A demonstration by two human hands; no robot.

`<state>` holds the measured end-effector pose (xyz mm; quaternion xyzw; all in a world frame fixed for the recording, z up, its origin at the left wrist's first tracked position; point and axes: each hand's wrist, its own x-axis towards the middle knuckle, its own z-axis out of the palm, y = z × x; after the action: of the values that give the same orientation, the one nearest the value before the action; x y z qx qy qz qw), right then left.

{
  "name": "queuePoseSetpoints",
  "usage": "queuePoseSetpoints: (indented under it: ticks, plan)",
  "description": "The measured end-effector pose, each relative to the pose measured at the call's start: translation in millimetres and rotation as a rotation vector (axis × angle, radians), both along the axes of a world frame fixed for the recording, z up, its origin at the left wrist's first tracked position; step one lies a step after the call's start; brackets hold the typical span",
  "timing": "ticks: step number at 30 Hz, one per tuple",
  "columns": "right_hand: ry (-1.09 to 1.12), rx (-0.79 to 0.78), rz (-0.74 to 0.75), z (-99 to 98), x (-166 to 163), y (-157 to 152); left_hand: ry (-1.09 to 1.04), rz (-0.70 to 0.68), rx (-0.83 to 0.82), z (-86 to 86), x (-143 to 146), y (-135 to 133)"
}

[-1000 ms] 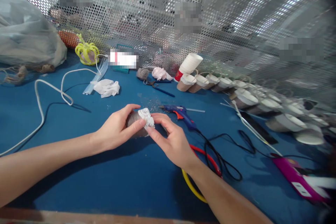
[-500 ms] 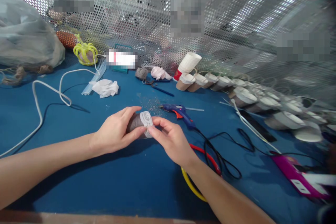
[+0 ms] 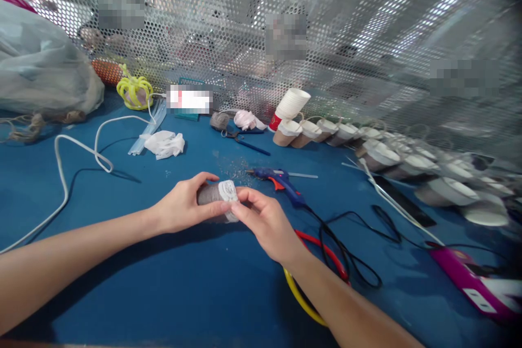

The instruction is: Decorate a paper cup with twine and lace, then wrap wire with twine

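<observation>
Holding a grey cylinder (image 3: 209, 194) between hands (image 3: 181, 206), white cups (image 3: 293, 103) nested beyond

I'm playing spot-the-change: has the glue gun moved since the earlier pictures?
No. Judged against the blue-handled tool behind it, the glue gun lies in the same spot, pointing the same way.

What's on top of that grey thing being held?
On the grey cord-wrapped cylinder, a white lace band shows by the right hand. The left hand covers the other end; underside and inside are hidden.
</observation>
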<state>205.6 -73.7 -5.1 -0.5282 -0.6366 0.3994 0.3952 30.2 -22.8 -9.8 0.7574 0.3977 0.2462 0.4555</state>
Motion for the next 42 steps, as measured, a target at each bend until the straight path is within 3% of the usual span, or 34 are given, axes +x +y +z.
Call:
queuePoseSetpoints:
  ticks: [4,9,14,23,31,34,42]
  plan:
    - [0.162,-0.059,0.038,-1.5,0,2,-0.018,0.025,-0.031,-1.4,-1,0]
    - [0.046,-0.090,-0.028,-0.4,-2,3,0.042,0.012,-0.023,-1.4,-1,1]
    - [0.132,-0.040,-0.102,2.0,-1,3,0.036,0.032,-0.071,-0.7,-1,3]
    - [-0.100,0.079,-0.210,14.2,5,2,0.029,0.085,-0.012,-3.0,-4,5]
    - [-0.244,0.095,-0.012,9.1,-1,3,-0.017,0.096,-0.029,0.7,0,4]
    - [-0.244,0.082,-0.059,5.2,-3,3,-0.087,0.094,-0.138,-0.2,1,4]
    - [-0.207,0.183,-0.131,5.9,-1,1,-0.400,0.131,-0.646,-1.6,2,4]
